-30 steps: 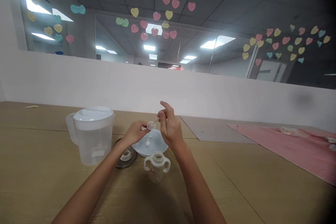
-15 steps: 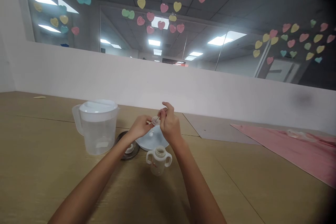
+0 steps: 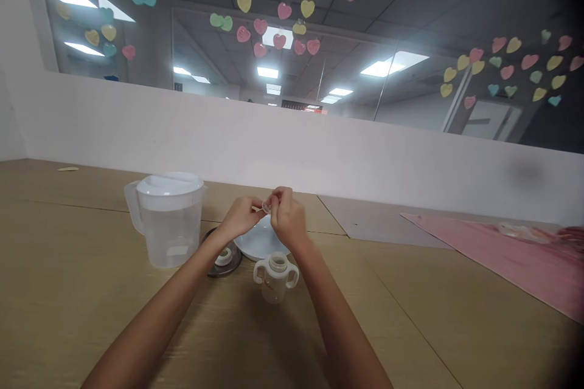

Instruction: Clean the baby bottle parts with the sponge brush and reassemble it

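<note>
My left hand (image 3: pixel 240 219) is closed, thumb and fingers pinching a small round translucent piece (image 3: pixel 266 207), perhaps a bottle nipple, by its edge. Against that piece press the bunched fingers of my right hand (image 3: pixel 288 217); the thin stick seen in them earlier is hidden now. Both hands are raised over a pale blue bowl (image 3: pixel 258 244). Nearer to me, a two-handled baby bottle (image 3: pixel 274 284) stands upright with its mouth uncovered. A white ring (image 3: pixel 223 257) lies on a dark round lid or plate (image 3: pixel 231 268) beside my left forearm.
At left stands a translucent lidded pitcher (image 3: pixel 168 228) with what looks like water in it. A pink cloth (image 3: pixel 493 261) covers the table's right side, with clear plastic (image 3: pixel 524 232) on it. Behind the table (image 3: pixel 387 328), a white wall (image 3: pixel 228 140) rises below glass.
My right hand has moved down and left onto the round piece, its raised index finger folding in. The thin stick has gone out of sight. The whole view has shifted slightly.
</note>
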The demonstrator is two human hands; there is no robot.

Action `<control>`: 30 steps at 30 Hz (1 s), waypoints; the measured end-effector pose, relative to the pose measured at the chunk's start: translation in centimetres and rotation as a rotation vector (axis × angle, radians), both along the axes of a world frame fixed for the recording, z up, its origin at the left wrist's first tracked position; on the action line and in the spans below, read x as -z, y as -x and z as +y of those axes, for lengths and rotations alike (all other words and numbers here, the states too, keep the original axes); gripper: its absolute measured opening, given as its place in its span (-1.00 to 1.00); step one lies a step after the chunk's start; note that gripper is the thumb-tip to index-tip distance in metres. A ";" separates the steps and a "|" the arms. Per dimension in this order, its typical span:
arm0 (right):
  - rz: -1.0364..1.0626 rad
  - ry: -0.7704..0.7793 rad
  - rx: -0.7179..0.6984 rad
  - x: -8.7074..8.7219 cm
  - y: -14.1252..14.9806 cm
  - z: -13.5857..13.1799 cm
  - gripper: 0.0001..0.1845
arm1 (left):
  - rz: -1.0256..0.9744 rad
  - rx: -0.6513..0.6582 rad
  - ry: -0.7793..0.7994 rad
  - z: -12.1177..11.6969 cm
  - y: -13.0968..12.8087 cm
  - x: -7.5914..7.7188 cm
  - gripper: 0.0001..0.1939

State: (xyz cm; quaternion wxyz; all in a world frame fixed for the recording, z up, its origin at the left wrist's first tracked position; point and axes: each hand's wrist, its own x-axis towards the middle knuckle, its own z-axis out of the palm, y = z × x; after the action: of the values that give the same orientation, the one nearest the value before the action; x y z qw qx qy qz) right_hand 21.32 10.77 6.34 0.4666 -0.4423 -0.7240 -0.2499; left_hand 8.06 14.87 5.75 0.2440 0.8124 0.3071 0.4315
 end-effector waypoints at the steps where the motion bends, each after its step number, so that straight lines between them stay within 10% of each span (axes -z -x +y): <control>1: 0.012 0.017 0.000 0.1 0.0 0.0 -0.80 | 0.004 -0.001 0.004 0.0 0.0 0.0 -0.73; 17: 0.100 0.099 -0.263 0.5 0.4 0.9 -0.77 | -0.018 0.008 -0.004 0.6 -0.3 0.5 -0.76; 30: 0.134 0.074 -0.025 -1.1 -0.6 0.1 -0.87 | -0.111 0.107 0.103 0.3 -0.4 0.5 -0.74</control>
State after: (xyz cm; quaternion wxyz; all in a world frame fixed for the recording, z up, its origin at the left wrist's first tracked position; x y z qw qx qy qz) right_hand 21.93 10.89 7.42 0.5005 -0.4658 -0.7054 -0.1869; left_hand 8.50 15.12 5.25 0.3247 0.7889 0.2713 0.4457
